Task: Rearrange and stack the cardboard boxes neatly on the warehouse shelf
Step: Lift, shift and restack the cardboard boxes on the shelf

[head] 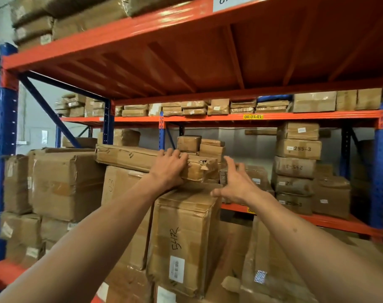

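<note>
Two bare arms reach forward from the bottom edge into an orange-and-blue pallet rack (208,92), whose orange deck spans the frame from ten to two o'clock. Taped cardboard cartons crowd the bay: a large dented carton (64,184) at nine o'clock, an upright carton marked "5472" (181,241) near six o'clock, and a stack of cartons marked "255-3" (297,167) at three o'clock. A long flat carton (129,157) lies at centre across the tops of the upright cartons, its torn right end just above the "5472" carton. The left hand (169,169) holds this flat carton, fingers curled over its top edge. The right hand (236,182), fingers straight and spread, is just off the torn end, holding nothing.
</note>
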Tool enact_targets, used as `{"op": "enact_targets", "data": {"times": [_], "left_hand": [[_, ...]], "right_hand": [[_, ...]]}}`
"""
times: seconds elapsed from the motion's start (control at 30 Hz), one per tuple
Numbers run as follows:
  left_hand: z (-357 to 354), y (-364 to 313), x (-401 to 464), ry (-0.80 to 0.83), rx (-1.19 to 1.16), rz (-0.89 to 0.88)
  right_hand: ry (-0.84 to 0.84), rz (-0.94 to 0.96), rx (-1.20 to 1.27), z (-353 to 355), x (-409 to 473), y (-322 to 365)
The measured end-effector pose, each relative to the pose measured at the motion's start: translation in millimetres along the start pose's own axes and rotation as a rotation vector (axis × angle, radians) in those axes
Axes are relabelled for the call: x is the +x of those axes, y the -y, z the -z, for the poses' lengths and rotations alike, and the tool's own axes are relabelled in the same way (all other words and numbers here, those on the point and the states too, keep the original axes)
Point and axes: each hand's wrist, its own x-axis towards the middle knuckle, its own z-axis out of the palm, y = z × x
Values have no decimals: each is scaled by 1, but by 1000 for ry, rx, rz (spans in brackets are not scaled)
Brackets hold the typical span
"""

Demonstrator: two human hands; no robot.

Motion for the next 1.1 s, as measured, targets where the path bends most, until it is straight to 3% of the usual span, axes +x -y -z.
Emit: {"op": "enact_targets", "data": {"times": [0.17,0.4,0.57,0.7,0.8,0.93,1.1], "left_hand": [[5,1,-4,-77,-69,-154],[11,70,-26,162,37,135],[11,56,-23,194,78,198],[13,5,-12,-39,-175,-88],[21,-2,-19,-127,-321,-221],[29,36,-50,-130,-440,-264],[48,53,-81,-25,-313,-33]], "right_hand": [[-30,160,-55,-4,13,3],[-114,231,31,-9,27,-21],[-207,260,126,-12,13,-20],[-303,291,289,-23,2,3],[-215,217,426,-16,2,-1],[-104,70,378,-1,8,-25],[173,-39,620,-14,12,-7]]}}
